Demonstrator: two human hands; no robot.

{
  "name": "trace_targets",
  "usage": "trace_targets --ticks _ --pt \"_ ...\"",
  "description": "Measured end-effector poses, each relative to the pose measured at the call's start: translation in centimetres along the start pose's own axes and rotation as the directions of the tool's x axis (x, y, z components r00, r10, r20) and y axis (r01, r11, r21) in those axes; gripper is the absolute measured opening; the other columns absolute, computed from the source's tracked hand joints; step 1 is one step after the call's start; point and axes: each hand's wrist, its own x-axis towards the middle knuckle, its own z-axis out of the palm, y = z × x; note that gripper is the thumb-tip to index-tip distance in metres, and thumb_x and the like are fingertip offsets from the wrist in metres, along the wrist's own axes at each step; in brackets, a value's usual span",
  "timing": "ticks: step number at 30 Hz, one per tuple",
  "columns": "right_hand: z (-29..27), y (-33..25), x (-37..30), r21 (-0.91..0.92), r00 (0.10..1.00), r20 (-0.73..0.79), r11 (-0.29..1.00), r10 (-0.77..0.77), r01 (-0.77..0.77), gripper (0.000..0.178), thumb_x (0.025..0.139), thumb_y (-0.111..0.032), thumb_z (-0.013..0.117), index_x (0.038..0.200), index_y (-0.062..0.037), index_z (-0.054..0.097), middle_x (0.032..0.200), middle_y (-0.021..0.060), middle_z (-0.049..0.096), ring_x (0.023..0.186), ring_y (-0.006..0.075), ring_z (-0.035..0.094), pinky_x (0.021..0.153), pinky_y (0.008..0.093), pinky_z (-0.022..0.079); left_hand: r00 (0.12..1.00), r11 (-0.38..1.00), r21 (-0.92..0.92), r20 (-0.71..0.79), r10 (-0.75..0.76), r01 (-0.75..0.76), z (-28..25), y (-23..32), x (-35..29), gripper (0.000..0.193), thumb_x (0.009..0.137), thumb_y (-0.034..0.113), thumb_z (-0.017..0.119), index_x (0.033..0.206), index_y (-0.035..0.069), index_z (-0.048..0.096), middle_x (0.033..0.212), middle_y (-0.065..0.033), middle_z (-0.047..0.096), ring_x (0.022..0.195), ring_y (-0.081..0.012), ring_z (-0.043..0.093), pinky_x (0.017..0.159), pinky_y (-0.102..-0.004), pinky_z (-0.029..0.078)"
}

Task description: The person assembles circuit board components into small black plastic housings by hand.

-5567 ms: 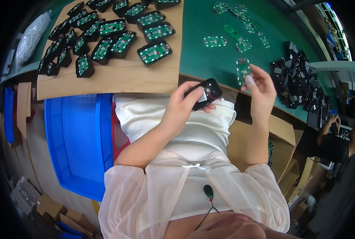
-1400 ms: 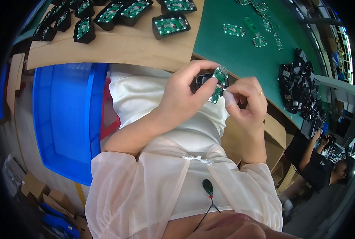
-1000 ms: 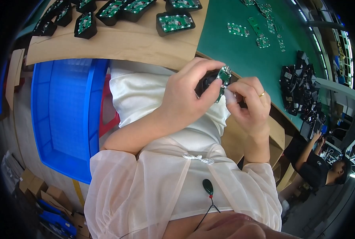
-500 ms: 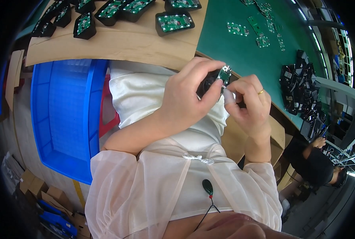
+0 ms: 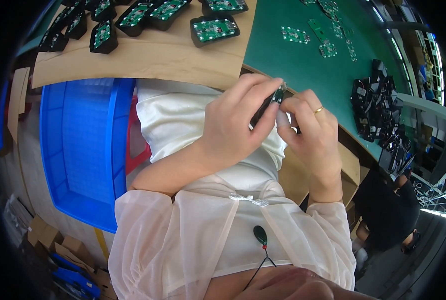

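Observation:
My left hand (image 5: 235, 117) is closed around a small black housing with a green circuit board (image 5: 278, 95) in it. The thumb and fingers press on its sides, and the board shows only as a narrow strip near the fingertips. Close against the board's right edge, my right hand (image 5: 310, 125) is closed in a pinch, with a gold ring on one finger and a whitish cover on a fingertip. Whatever lies between those fingertips is hidden. Both hands are above my lap, by the table's front edge.
Black housings with green boards (image 5: 215, 30) stand on a cardboard sheet (image 5: 148, 67). Loose circuit boards (image 5: 295, 35) lie on the green table (image 5: 268, 60), with a heap of black parts (image 5: 375, 105) at right. A blue bin (image 5: 85, 150) stands left; another person (image 5: 388, 210) bends at far right.
The housing has turned in my left hand, so less of the board's face shows. My right hand has shifted slightly left. The other person has bent lower.

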Motion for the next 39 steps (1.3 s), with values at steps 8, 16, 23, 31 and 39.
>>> trace_targets --ticks 8,16,23,31,39 --pt "1.8 0.5 -2.4 0.803 0.885 0.132 0.474 0.447 -0.36 0.049 0.081 -0.017 0.063 0.122 -0.0023 0.04 0.074 0.0046 0.054 0.052 0.007 0.05 0.041 0.0178 0.035 0.991 0.974 -0.186 -0.022 -0.135 0.129 0.0 -0.4 -0.3 0.027 0.079 0.005 0.058 0.105 0.001 0.055 0.095 -0.0126 0.058 0.07 -0.0219 0.06 0.056 -0.0283 0.048" --pt "3.4 -1.0 -2.3 0.893 0.766 0.349 0.056 0.539 -0.446 0.04 0.092 -0.024 0.049 0.123 -0.0042 0.035 0.069 0.0046 0.056 0.04 0.006 0.046 0.035 0.0165 0.029 0.999 0.998 -0.065 -0.042 -0.006 0.003 0.8 -0.3 -0.4 0.023 0.082 0.01 0.055 0.104 0.002 0.058 0.096 -0.0119 0.057 0.072 -0.0238 0.06 0.057 -0.0298 0.049" --pt "4.2 -1.1 -1.9 0.923 0.717 0.271 0.038 0.643 -0.383 0.035 0.09 -0.019 0.053 0.117 -0.0036 0.038 0.069 0.004 0.055 0.04 0.005 0.043 0.033 0.0169 0.029 0.994 0.997 -0.048 -0.096 0.058 -0.063 1.6 -0.6 -0.7 0.024 0.085 0.012 0.054 0.106 0.0 0.058 0.097 -0.0128 0.057 0.076 -0.0244 0.059 0.059 -0.0296 0.049" --pt "3.9 -1.4 -1.9 0.952 0.746 0.199 0.054 0.636 -0.3 0.048 0.085 -0.006 0.056 0.127 -0.002 0.032 0.072 0.0063 0.054 0.05 0.01 0.049 0.044 0.0199 0.041 0.956 0.916 -0.304 0.211 -0.204 0.263 -0.5 -0.4 -1.2 0.051 0.09 0.016 0.047 0.132 -0.006 0.027 0.12 -0.0235 0.039 0.106 -0.0332 0.045 0.09 -0.0345 0.036" --pt "3.1 -0.2 -3.7 0.98 0.808 0.09 0.094 0.582 -0.177 0.04 0.084 -0.001 0.053 0.12 -0.0023 0.035 0.074 0.0064 0.054 0.056 0.0082 0.049 0.047 0.0194 0.041 0.892 0.908 -0.257 0.398 -0.213 0.332 -1.8 -0.7 -1.7 0.055 0.086 0.006 0.049 0.135 0.002 0.026 0.131 -0.0208 0.034 0.116 -0.0386 0.039 0.096 -0.0382 0.032"
